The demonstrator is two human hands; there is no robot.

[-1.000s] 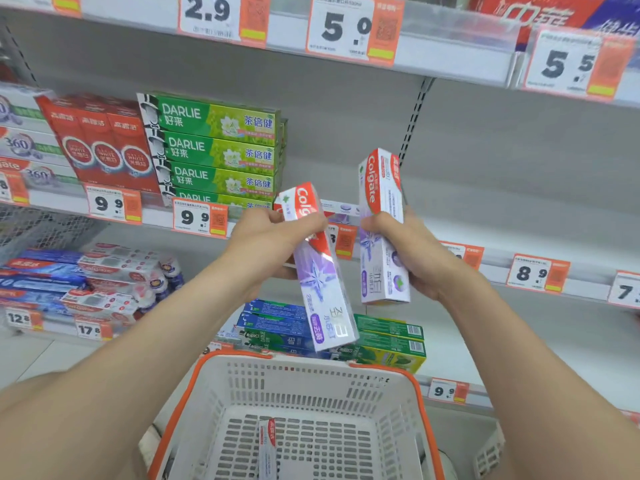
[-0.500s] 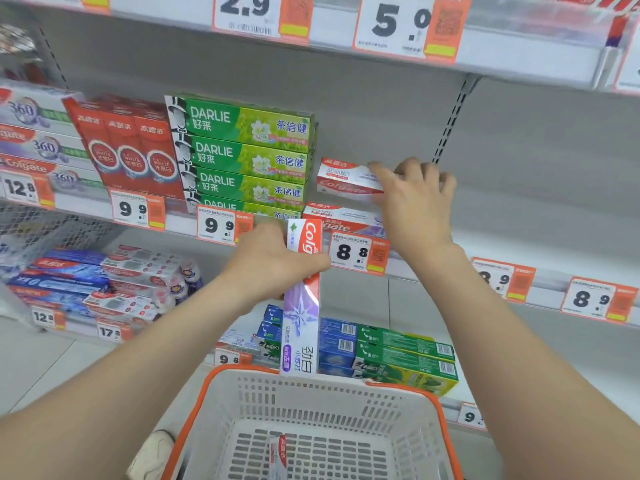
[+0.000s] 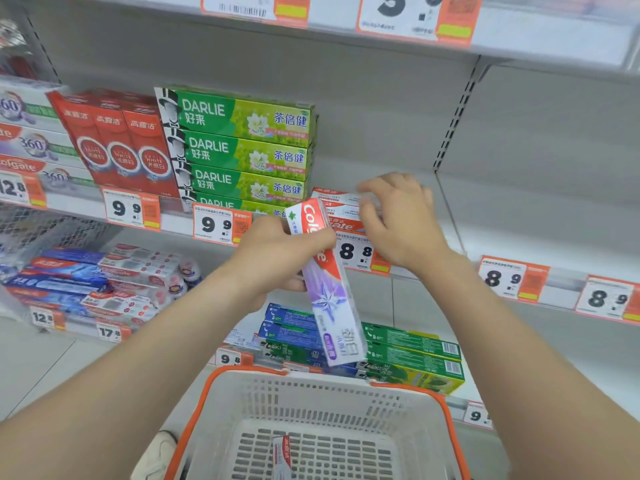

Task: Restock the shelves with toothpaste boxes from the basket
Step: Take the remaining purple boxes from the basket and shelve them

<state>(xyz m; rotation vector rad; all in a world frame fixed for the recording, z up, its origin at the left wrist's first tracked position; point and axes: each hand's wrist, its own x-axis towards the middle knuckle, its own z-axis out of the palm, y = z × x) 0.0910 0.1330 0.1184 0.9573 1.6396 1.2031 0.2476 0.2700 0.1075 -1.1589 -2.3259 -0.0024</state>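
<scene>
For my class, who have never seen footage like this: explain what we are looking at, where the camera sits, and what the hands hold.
No machine here: a person wears a camera on the head, looking forward and down at both bare arms. The left hand grips a tilted purple-and-white Colgate box. The right hand holds nothing; its relaxed fingers hover at a short stack of Colgate boxes on the shelf, beside green Darlie boxes. Below stands a white basket with an orange rim; one more box lies in it.
</scene>
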